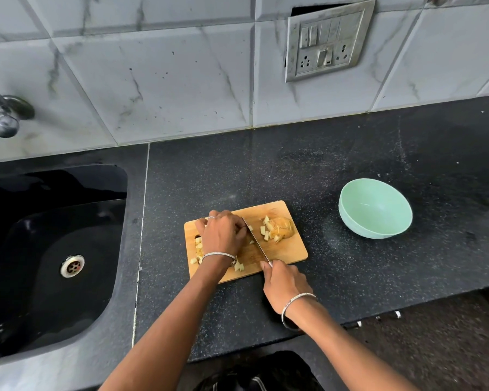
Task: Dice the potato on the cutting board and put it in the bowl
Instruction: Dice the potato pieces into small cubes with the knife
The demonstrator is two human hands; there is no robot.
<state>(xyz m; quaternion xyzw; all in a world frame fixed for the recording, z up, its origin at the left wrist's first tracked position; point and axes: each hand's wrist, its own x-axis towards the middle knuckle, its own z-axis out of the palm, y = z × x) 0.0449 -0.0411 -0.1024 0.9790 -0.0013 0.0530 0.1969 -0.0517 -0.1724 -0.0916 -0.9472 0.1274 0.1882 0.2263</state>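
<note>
On the black speckled surface [209,170], a wooden cutting board [297,251] lies just ahead of the person, with both bare hands at work over it. The right grip [285,283] is wrapped round the handle of a knife [256,241] at the board's near edge. Its blade runs diagonally away across the wood, edge down on the board. The left grip [223,232] is arched over the board's left half with its fingertips [244,229] bent down just beside the blade. Whether they pin a piece of potato under them cannot be told, because the hand hides what lies beneath. Pale potato cubes [198,249] show in a cluster on the board's left part, partly under that wrist, and a few more lie near the near edge. To the right of the blade sits a larger brown-skinned potato chunk [284,228] with several cut cubes against its left side. A mint-green bowl [384,210] stands on the surface well to the right of the board, and its inside shows only smooth green wall and floor. To the left, a deep black sink [40,277] is set into the surface, with a metal drain [72,266] in its floor and a tap [3,117] above it. Each wrist carries a thin silver bangle [297,306].
</note>
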